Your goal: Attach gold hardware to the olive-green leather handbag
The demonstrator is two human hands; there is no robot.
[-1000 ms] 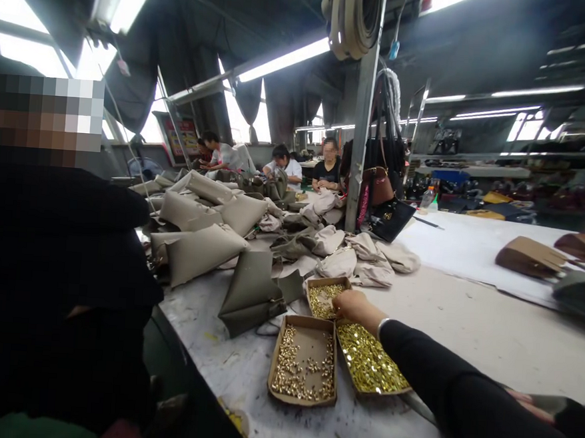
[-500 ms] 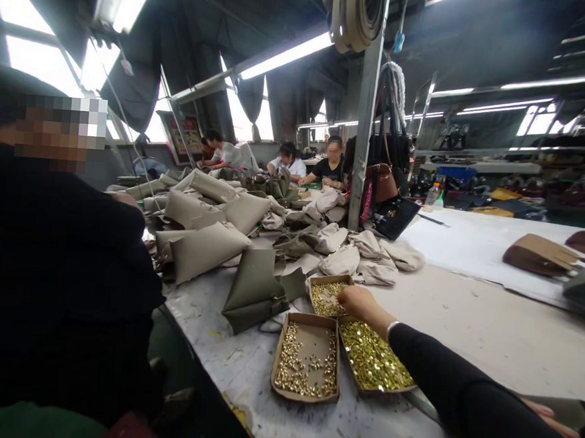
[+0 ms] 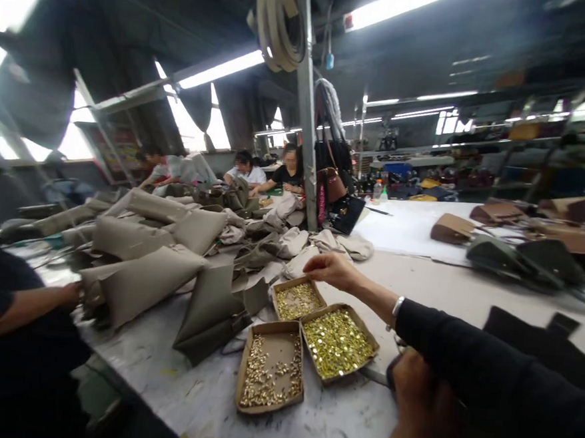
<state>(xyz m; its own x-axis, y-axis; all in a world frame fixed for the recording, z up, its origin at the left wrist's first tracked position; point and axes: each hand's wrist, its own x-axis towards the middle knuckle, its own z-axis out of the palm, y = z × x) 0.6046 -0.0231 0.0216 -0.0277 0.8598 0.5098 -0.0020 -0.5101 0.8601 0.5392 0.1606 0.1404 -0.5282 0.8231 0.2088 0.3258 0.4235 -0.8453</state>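
Note:
My right hand (image 3: 336,272), with a bracelet at the wrist, hovers over the far edge of a small cardboard tray (image 3: 321,294) of tiny gold metal pieces. Its fingertips are pinched together; whatever they hold is too small to see. My left hand (image 3: 420,395) is lower, beneath the right sleeve, blurred, with fingers curled by a dark object I cannot identify. Close by are a tray (image 3: 375,350) heaped with shiny gold studs and a tray (image 3: 239,382) of scattered gold rivets. A dark leather piece (image 3: 514,344) shows beyond my right sleeve.
Taupe and olive bag pieces (image 3: 152,282) are piled left of the trays. At the left a co-worker's hand (image 3: 69,293) touches the pile. A metal post (image 3: 310,113) rises behind the trays, with bags hanging on it. Finished bags (image 3: 510,254) lie at the right.
The view has swung right. My right hand has lifted from the far tray's gold pieces to just above its edge. My left hand has come further into view below the right sleeve.

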